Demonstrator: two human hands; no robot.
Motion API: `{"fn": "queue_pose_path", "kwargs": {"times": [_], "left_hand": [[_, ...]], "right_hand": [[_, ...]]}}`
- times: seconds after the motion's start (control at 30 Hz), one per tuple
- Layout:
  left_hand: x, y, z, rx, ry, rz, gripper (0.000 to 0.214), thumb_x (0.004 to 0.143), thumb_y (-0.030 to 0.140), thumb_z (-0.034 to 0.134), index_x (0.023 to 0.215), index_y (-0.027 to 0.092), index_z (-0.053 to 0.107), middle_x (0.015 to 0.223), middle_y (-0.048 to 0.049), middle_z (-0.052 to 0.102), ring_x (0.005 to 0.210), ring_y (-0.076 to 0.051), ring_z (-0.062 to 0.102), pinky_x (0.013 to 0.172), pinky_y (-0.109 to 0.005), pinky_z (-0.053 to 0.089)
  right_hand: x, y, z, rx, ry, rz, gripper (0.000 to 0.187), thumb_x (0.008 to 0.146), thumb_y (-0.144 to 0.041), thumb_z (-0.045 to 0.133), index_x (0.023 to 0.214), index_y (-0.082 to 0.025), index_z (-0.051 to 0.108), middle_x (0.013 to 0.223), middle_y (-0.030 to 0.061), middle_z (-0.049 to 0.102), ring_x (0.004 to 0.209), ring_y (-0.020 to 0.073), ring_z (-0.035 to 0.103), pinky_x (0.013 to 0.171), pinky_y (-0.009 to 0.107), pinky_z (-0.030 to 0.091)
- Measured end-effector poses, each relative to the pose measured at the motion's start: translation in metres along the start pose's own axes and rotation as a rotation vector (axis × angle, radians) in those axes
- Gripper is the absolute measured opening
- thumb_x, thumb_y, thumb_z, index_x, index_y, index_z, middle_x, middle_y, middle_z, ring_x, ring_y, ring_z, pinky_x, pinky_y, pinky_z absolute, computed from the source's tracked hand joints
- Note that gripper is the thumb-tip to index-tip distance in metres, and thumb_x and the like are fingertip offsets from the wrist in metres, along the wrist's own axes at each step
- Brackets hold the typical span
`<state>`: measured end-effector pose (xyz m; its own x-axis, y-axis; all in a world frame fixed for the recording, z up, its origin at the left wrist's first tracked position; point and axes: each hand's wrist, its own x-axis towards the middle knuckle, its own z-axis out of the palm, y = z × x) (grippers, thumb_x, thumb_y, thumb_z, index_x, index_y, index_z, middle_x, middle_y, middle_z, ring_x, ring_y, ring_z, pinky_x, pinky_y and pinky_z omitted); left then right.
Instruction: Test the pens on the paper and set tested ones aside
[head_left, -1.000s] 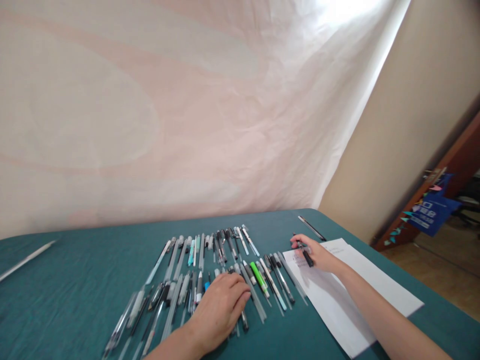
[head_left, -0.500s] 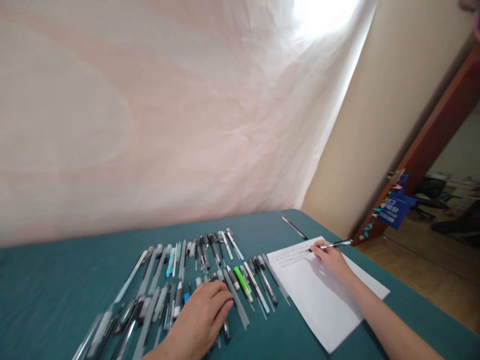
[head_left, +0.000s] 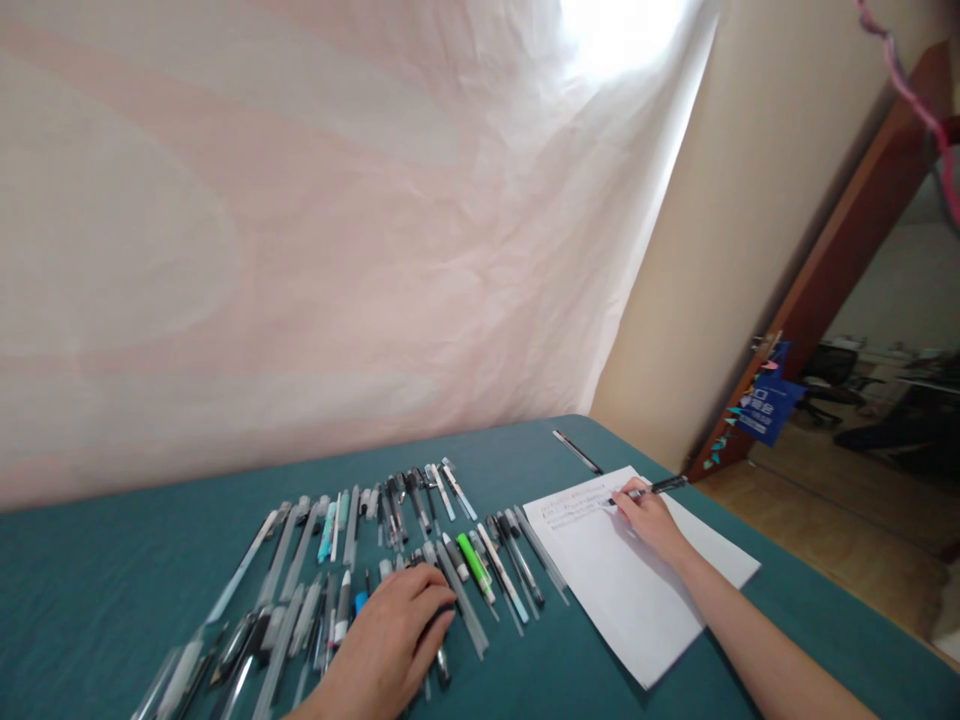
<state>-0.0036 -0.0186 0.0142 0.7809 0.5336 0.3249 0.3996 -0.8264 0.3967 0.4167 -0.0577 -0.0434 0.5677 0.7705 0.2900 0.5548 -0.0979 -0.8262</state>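
My right hand (head_left: 646, 520) pinches a dark pen (head_left: 667, 484) near its tip, with the pen's upper end slanting out to the right. The tip is at the lines of small handwriting near the top of a white sheet of paper (head_left: 637, 600). My left hand (head_left: 394, 630) lies over the front row of pens, fingers curled and thumb close to the forefinger. The end of a dark pen (head_left: 443, 665) shows just below these fingers, but what they hold is hidden. Right beside them are a clear pen (head_left: 465, 610) and a bright green pen (head_left: 472, 560).
Two rows of pens and markers spread over the green tablecloth (head_left: 90, 600), including a light blue pen (head_left: 328, 530). A lone pen (head_left: 577, 452) lies behind the paper. A pinkish cloth (head_left: 337, 250) hangs behind the table; a doorway stands at the right.
The whole view has shifted a little, so the table, pens and paper appear farther left. Both hands keep nearly the same place and grip; the pen is still at the written lines.
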Motion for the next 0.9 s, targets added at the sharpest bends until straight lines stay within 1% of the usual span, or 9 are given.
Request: {"fn": "queue_pose_path", "kwargs": {"times": [0.17, 0.3, 0.47, 0.7, 0.9], "left_hand": [[0.0005, 0.0001, 0.0014, -0.010, 0.027, 0.018, 0.023, 0.090, 0.024, 0.041, 0.101, 0.025, 0.061, 0.100, -0.0056, 0.059, 0.091, -0.020, 0.056, 0.084, -0.034, 0.044], [0.0012, -0.0005, 0.0037, -0.017, 0.053, 0.034, 0.023, 0.089, 0.024, 0.041, 0.099, 0.024, 0.061, 0.098, -0.0060, 0.059, 0.089, -0.020, 0.056, 0.082, -0.033, 0.045], [0.0014, -0.0004, 0.0030, -0.010, 0.018, 0.017, 0.023, 0.090, 0.024, 0.040, 0.100, 0.024, 0.061, 0.100, -0.0057, 0.058, 0.091, -0.020, 0.055, 0.084, -0.034, 0.044], [0.0007, -0.0004, 0.0029, -0.007, -0.015, 0.001, 0.023, 0.090, 0.024, 0.039, 0.101, 0.025, 0.059, 0.102, -0.0056, 0.057, 0.094, -0.021, 0.054, 0.086, -0.036, 0.042], [0.0003, -0.0003, 0.0026, 0.001, -0.008, 0.004, 0.023, 0.090, 0.024, 0.039, 0.102, 0.025, 0.059, 0.102, -0.0056, 0.057, 0.094, -0.021, 0.054, 0.085, -0.035, 0.043]], "right_hand": [[0.0020, 0.0036, -0.0002, -0.054, -0.009, -0.032, 0.019, 0.074, -0.038, 0.051, 0.066, -0.020, 0.047, 0.044, -0.0068, 0.046, 0.039, 0.0113, 0.041, 0.041, 0.023, 0.030], [0.0042, 0.0049, -0.0028, -0.102, 0.004, -0.067, 0.017, 0.073, -0.036, 0.052, 0.066, -0.021, 0.048, 0.042, -0.0077, 0.043, 0.041, 0.0120, 0.042, 0.045, 0.023, 0.031], [0.0045, 0.0047, -0.0044, -0.127, 0.016, -0.083, 0.019, 0.072, -0.038, 0.052, 0.065, -0.021, 0.048, 0.041, -0.0077, 0.041, 0.041, 0.0119, 0.041, 0.045, 0.024, 0.030], [0.0036, 0.0058, -0.0032, -0.124, 0.015, -0.089, 0.019, 0.073, -0.037, 0.051, 0.066, -0.020, 0.049, 0.048, -0.0057, 0.046, 0.043, 0.0115, 0.041, 0.045, 0.024, 0.031], [0.0030, 0.0059, -0.0035, -0.136, 0.006, -0.102, 0.018, 0.076, -0.035, 0.049, 0.066, -0.020, 0.047, 0.049, -0.0063, 0.045, 0.045, 0.0118, 0.042, 0.047, 0.024, 0.032]]}}
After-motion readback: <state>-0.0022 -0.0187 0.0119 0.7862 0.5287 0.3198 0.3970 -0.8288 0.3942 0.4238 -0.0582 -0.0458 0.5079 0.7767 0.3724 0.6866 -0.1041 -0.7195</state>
